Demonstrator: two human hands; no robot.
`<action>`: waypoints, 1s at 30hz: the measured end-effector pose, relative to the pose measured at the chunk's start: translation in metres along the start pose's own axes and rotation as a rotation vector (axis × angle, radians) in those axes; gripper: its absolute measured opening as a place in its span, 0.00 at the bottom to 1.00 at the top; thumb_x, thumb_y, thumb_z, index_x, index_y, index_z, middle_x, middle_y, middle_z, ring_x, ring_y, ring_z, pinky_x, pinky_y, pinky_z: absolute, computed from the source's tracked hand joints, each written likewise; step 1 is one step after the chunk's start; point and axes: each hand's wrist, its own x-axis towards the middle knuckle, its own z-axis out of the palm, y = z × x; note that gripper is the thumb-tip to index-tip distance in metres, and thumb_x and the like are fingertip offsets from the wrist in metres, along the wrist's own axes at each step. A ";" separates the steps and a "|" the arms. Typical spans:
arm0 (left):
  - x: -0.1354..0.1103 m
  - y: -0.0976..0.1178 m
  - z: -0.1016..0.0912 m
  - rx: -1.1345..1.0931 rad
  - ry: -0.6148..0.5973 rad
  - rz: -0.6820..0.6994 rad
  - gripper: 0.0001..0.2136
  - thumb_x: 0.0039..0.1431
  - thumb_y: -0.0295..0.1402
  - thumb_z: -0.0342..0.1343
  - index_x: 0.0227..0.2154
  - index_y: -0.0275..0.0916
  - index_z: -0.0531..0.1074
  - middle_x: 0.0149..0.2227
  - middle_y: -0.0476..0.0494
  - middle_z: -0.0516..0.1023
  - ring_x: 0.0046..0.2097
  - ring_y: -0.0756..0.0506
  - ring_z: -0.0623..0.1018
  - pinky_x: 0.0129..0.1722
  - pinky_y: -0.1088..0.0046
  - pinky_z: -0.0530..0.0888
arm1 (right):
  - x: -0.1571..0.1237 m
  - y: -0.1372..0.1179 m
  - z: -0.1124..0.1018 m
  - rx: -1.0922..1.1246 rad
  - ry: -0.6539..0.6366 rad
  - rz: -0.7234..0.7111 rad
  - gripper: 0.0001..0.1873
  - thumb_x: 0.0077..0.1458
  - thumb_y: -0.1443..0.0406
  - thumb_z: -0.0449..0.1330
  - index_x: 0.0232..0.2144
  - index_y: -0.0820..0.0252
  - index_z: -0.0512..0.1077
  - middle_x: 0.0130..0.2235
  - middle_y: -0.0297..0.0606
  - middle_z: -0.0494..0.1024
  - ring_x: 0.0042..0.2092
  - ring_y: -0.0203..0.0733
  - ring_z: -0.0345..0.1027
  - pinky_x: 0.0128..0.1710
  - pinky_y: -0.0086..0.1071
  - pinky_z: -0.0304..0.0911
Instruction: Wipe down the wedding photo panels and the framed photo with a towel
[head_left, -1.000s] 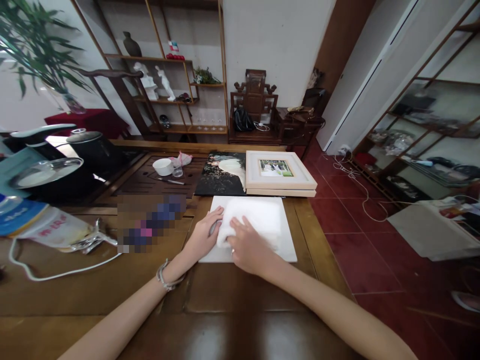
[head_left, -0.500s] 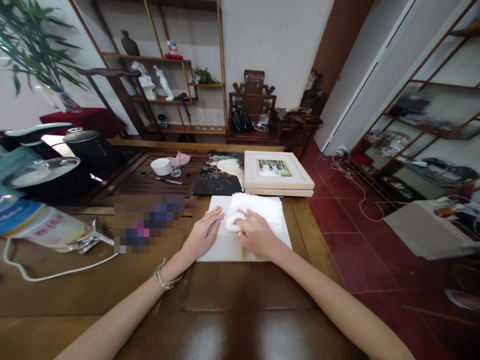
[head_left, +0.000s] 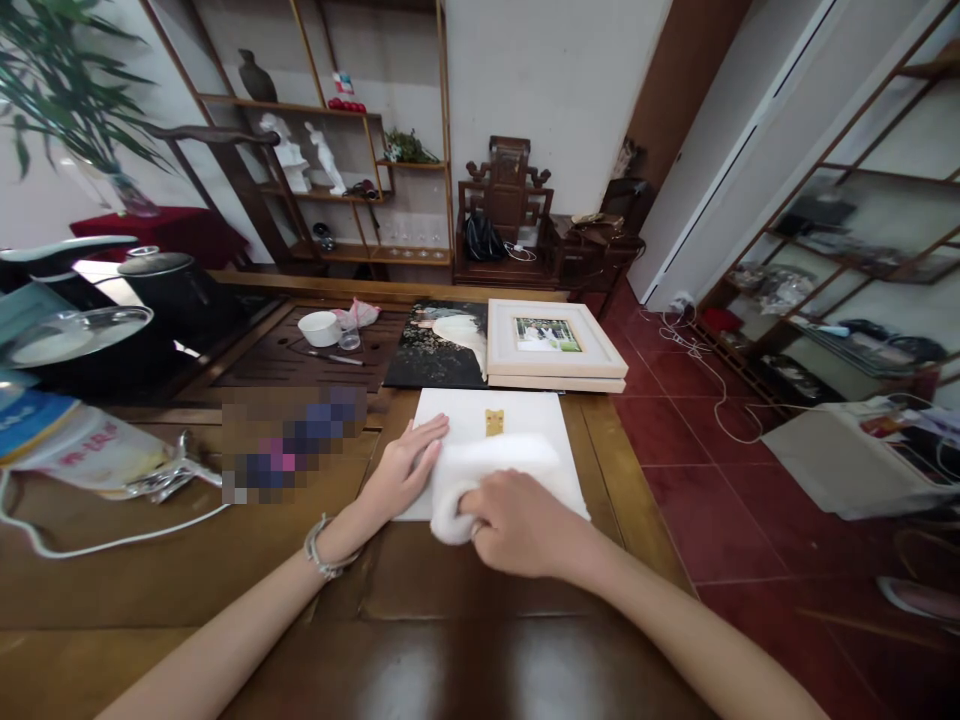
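A flat white board (head_left: 450, 408) lies on the wooden table, with a small gold metal piece (head_left: 494, 422) that looks like a hanging bracket near its far edge. My right hand (head_left: 525, 522) grips a folded white fluffy cloth (head_left: 499, 462), pressed down over the near half of the board and past its front edge. Fingers stretched out, my left hand (head_left: 405, 468) rests along the board's left edge. The board's near part is hidden beneath the cloth.
Behind the board lie a black picture panel (head_left: 420, 362) and a stack of pale frames with a photo (head_left: 502, 361). On the left are a white bowl (head_left: 319, 329), a tea tray (head_left: 247, 370), a foil-and-plastic bag (head_left: 90, 445), a white cable (head_left: 135, 541) and a dark kettle (head_left: 161, 290).
My right hand has drawn the cloth toward me, from the board's far side to its near edge, uncovering the gold piece. My left hand has stayed nearly still.
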 end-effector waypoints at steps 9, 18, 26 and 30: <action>0.002 -0.005 0.006 0.057 0.047 -0.012 0.13 0.61 0.34 0.48 0.43 0.39 0.75 0.48 0.41 0.76 0.52 0.41 0.73 0.60 0.51 0.57 | 0.066 0.056 -0.019 0.216 0.273 0.182 0.14 0.47 0.72 0.47 0.28 0.61 0.73 0.34 0.39 0.78 0.35 0.41 0.66 0.33 0.28 0.53; 0.000 -0.005 0.004 0.070 0.066 -0.019 0.12 0.61 0.33 0.49 0.42 0.40 0.75 0.46 0.42 0.78 0.50 0.42 0.75 0.60 0.52 0.58 | 0.085 0.057 -0.004 0.249 0.337 0.129 0.13 0.47 0.71 0.49 0.28 0.59 0.74 0.35 0.36 0.79 0.37 0.41 0.67 0.37 0.27 0.55; 0.001 -0.003 0.005 0.052 0.055 -0.024 0.12 0.61 0.33 0.49 0.43 0.40 0.75 0.47 0.41 0.77 0.52 0.42 0.73 0.59 0.51 0.60 | -0.002 0.106 -0.005 0.207 0.459 0.255 0.10 0.46 0.71 0.48 0.19 0.60 0.66 0.21 0.33 0.67 0.26 0.39 0.59 0.29 0.29 0.49; 0.001 -0.002 0.005 0.047 0.061 -0.017 0.12 0.61 0.33 0.49 0.43 0.40 0.75 0.47 0.42 0.77 0.52 0.42 0.74 0.59 0.51 0.60 | -0.037 0.087 0.006 0.205 0.411 0.249 0.09 0.43 0.73 0.48 0.17 0.59 0.64 0.19 0.30 0.63 0.25 0.37 0.57 0.29 0.29 0.49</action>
